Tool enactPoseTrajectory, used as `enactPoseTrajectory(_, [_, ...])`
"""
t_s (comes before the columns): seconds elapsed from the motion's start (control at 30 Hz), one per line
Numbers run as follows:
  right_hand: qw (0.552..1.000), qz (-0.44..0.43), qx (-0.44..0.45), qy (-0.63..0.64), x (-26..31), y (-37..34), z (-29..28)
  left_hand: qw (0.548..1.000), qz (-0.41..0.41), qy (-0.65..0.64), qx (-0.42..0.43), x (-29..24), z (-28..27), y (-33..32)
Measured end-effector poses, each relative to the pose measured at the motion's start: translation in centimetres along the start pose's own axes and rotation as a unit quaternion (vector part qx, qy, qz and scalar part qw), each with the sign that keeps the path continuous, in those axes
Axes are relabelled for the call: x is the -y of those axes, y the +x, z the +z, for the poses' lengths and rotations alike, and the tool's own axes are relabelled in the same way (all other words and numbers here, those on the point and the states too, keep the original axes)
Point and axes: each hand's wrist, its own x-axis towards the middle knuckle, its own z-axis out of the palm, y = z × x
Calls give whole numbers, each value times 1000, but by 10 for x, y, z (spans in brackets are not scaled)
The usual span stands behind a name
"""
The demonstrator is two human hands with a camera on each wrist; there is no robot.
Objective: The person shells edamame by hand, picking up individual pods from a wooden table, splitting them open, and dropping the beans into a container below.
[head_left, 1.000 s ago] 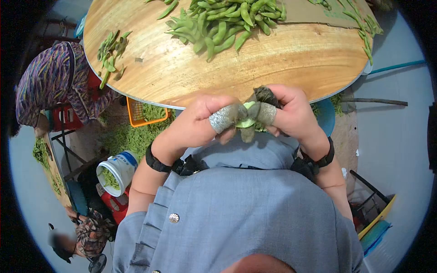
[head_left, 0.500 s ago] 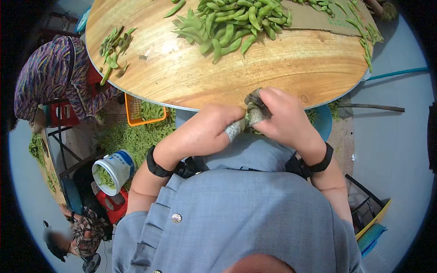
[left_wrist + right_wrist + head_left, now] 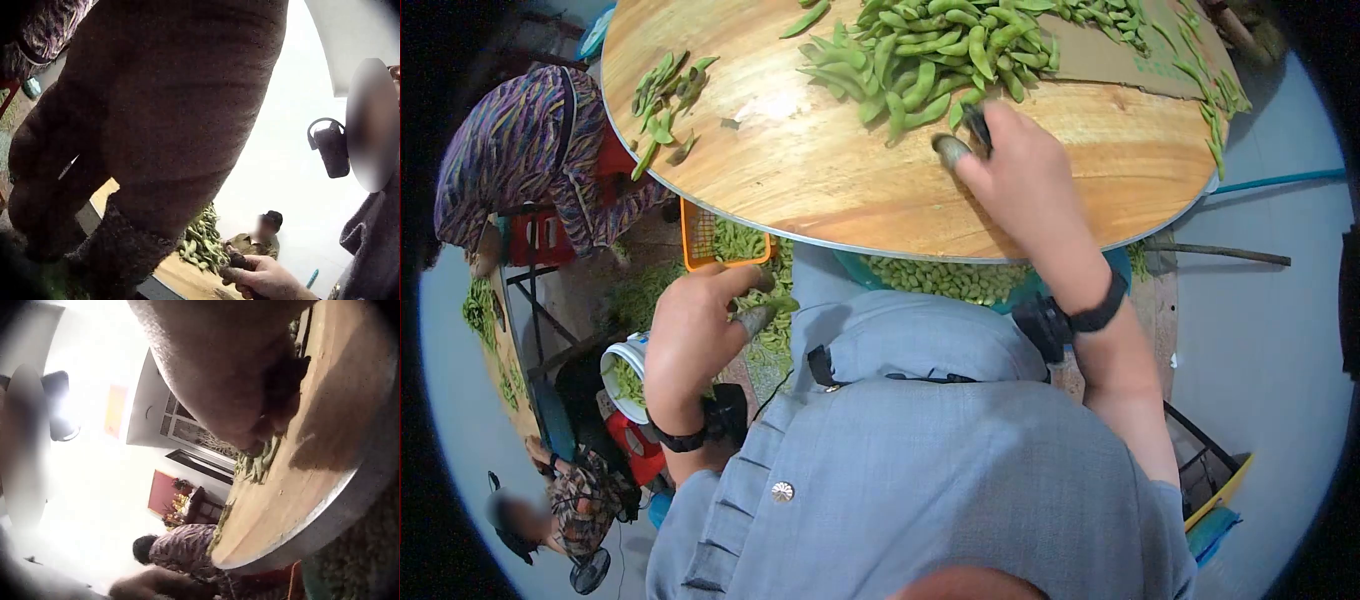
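Note:
My left hand point(image 3: 700, 325) hangs off the table's near left side, its taped thumb and index finger apart. A green pod piece point(image 3: 780, 304) shows at the thumb's tip. Over the wooden table my right hand point(image 3: 1030, 175) reaches to the near edge of a heap of green soybean pods point(image 3: 940, 50). Dark wrappings cover its thumb and forefinger tips, which are parted, with one pod point(image 3: 958, 113) right by the forefinger. Below the table's front edge, a teal basin point(image 3: 855, 268) contains shelled green beans point(image 3: 945, 278). In the left wrist view the left hand is dark.
The round wooden table point(image 3: 800, 190) has cardboard point(image 3: 1100, 75) and scattered pods point(image 3: 665, 95) on it. To the left are an orange basket point(image 3: 698, 235), a white bucket point(image 3: 625, 380) and husks on the floor. Two other people work at the left.
My hands were together over my lap, working on a pod. They have separated: the left moved left and down off the table side, the right forward to the heap. The basin is now uncovered.

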Motion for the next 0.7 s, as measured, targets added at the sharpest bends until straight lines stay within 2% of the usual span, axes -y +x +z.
enactPoseTrajectory(0.07, [1000, 6, -10, -25, -5, 8, 19, 996, 39, 17, -81, -8, 1, 8])
enactPoseTrajectory(0.1, [998, 13, -19, -51, -5, 10, 23, 996, 38, 18, -83, -16, 3, 14])
enactPoseTrajectory(0.17, [999, 18, -10, -45, -3, 5, 18, 972, 128, -119, -159, -35, 12, 35])
enactPoseTrajectory(0.27, [999, 33, -2, -27, -10, -8, 11, 936, 217, -250, -119, -56, 29, 74])
enactPoseTrajectory(0.33, [999, 45, -7, -13, -10, -16, 2, 938, 212, -250, -114, -69, 34, 94])
enactPoseTrajectory(0.4, [992, 99, 9, 78, -1, -22, -16, 940, 206, -249, -107, -86, 36, 104])
enactPoseTrajectory(0.43, [992, 98, 9, 77, 2, -26, -22, 887, 105, -449, 15, -96, 32, 106])
enactPoseTrajectory(0.47, [989, 74, 14, 129, 6, -31, -26, 774, -4, -618, 136, -103, 30, 109])
enactPoseTrajectory(0.5, [982, 48, 18, 181, 9, -35, -29, 734, -14, -653, 185, -102, 35, 116])
enactPoseTrajectory(0.53, [982, 47, 19, 183, 11, -41, -27, 735, -15, -653, 184, -99, 39, 121])
enactPoseTrajectory(0.6, [988, -44, -11, 150, 15, -51, -19, 660, 60, -704, 256, -93, 44, 126])
enactPoseTrajectory(0.63, [989, -69, 22, 132, 13, -54, -21, 680, 31, -698, 220, -99, 43, 121])
enactPoseTrajectory(0.67, [989, -65, 21, 134, 12, -56, -21, 681, 28, -697, 223, -100, 46, 116])
enactPoseTrajectory(0.7, [987, -53, 15, 151, 11, -57, -20, 733, 39, -661, 158, -101, 49, 112])
